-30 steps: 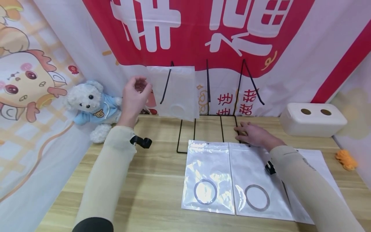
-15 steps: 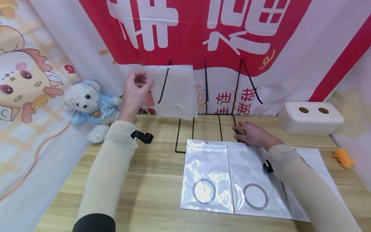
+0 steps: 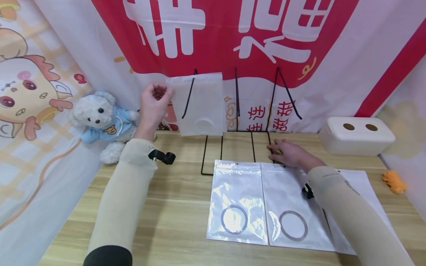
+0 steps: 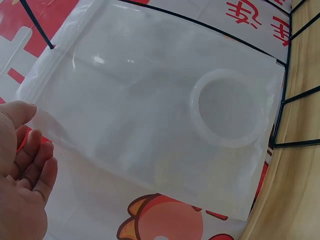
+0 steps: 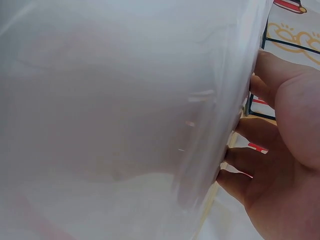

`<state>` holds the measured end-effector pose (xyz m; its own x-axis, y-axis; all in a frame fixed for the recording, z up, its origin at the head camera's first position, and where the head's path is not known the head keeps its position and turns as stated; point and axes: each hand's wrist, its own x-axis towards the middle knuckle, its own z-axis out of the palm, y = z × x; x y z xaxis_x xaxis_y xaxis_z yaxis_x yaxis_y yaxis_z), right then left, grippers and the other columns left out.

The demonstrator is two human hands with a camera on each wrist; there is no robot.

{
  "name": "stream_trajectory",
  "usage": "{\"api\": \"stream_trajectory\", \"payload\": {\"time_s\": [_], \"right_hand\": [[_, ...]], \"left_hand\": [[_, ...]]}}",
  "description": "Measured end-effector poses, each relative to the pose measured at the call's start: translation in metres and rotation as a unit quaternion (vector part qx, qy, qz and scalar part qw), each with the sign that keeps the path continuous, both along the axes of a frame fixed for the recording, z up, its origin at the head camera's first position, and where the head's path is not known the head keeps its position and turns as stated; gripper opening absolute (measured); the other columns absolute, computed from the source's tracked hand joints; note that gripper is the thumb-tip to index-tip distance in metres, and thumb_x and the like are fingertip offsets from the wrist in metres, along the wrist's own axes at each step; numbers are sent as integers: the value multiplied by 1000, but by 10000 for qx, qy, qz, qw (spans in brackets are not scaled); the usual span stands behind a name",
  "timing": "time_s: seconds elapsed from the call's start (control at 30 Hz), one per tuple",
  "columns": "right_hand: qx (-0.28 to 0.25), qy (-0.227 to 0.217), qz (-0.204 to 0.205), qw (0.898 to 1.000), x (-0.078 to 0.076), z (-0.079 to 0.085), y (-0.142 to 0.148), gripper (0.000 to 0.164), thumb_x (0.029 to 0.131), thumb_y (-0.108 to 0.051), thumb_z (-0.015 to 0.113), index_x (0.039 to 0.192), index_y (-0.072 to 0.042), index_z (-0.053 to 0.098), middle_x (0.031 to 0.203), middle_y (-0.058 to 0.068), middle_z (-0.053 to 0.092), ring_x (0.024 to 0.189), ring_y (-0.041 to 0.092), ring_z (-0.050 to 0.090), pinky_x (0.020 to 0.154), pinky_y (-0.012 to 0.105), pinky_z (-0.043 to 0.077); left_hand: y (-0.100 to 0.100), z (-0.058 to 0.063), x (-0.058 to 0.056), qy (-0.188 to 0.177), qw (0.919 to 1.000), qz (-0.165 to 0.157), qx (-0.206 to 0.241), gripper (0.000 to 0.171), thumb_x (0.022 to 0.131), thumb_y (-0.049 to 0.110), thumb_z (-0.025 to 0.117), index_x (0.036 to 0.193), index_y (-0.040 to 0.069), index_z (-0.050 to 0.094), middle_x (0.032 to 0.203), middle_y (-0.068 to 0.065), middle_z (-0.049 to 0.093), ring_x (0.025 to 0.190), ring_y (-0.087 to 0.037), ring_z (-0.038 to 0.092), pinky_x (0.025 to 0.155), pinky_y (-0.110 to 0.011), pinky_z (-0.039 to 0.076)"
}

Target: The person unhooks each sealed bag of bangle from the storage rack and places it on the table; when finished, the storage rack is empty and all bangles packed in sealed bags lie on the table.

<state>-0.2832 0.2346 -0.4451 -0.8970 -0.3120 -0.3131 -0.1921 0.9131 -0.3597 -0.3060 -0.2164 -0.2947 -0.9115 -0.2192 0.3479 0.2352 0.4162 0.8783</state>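
Note:
A white zip-lock bag (image 3: pixel 201 101) with a faint round patch hangs on the left hook of a black wire rack (image 3: pixel 252 147). My left hand (image 3: pixel 154 105) is at the bag's upper left edge; its thumb and curled fingers pinch the edge near the zip in the left wrist view. My right hand (image 3: pixel 289 152) rests low by the rack's base, fingers extended at the top edge of a silver zip-lock bag (image 3: pixel 296 199) with a ring mark. Beside that lies a similar bag (image 3: pixel 237 188), and a third bag (image 3: pixel 352 184) is partly hidden under the right forearm.
A white plush bear (image 3: pixel 108 118) in a blue hoodie sits left of the rack. At the back right stands a white box (image 3: pixel 357 136) with two round holes. An orange yarn-like bundle (image 3: pixel 394 181) lies near the table's right side. Printed cloth (image 3: pixel 206 44) covers the back wall.
The hanging bag has tilted, its right side rising and its lower end swinging slightly left. My left hand has shifted a little left. The right hand stays in place.

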Motion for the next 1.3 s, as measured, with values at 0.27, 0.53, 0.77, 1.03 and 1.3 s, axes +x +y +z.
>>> {"api": "stream_trajectory", "payload": {"time_s": [0.27, 0.53, 0.77, 1.03, 1.3], "right_hand": [[-10, 48, 39, 10000, 1, 2, 0, 63, 110, -47, 58, 165, -19, 46, 178, 27, 16, 162, 59, 10, 127, 77, 14], [8, 53, 30, 10000, 1, 2, -1, 62, 111, -46, 58, 165, -18, 46, 178, 27, 17, 162, 59, 11, 127, 77, 15], [-34, 33, 2, 10000, 2, 3, -1, 62, 111, -45, 58, 165, -19, 46, 178, 26, 18, 163, 58, 11, 128, 77, 15], [-13, -20, -34, 10000, 2, -1, 0, 64, 110, -49, 57, 166, -20, 45, 179, 26, 16, 163, 58, 10, 127, 78, 15], [-12, 13, -26, 10000, 1, -1, 1, 64, 110, -50, 58, 165, -20, 45, 179, 26, 16, 163, 59, 10, 126, 79, 15]], "left_hand": [[-1, 1, 2, 245, 9994, -57, 252, 30, 101, 40, 77, 120, 20, 67, 116, 5, 66, 109, -14, 60, 96, -22, 57], [-3, 2, 9, 280, 9991, -267, 194, 32, 99, 44, 78, 119, 20, 70, 112, 7, 67, 105, -16, 61, 87, -19, 57], [2, 2, 17, 530, 9983, -196, -151, 40, 100, 46, 75, 125, 15, 74, 117, -1, 71, 102, -16, 62, 88, -19, 58], [6, 4, 22, 1107, 9935, -90, -236, 34, 103, 33, 74, 124, 7, 79, 115, -13, 76, 94, -13, 64, 87, -17, 58], [8, 6, 26, 1179, 9930, 23, -49, 31, 103, 30, 75, 123, 7, 79, 114, -13, 76, 92, -13, 65, 86, -17, 58]]}}
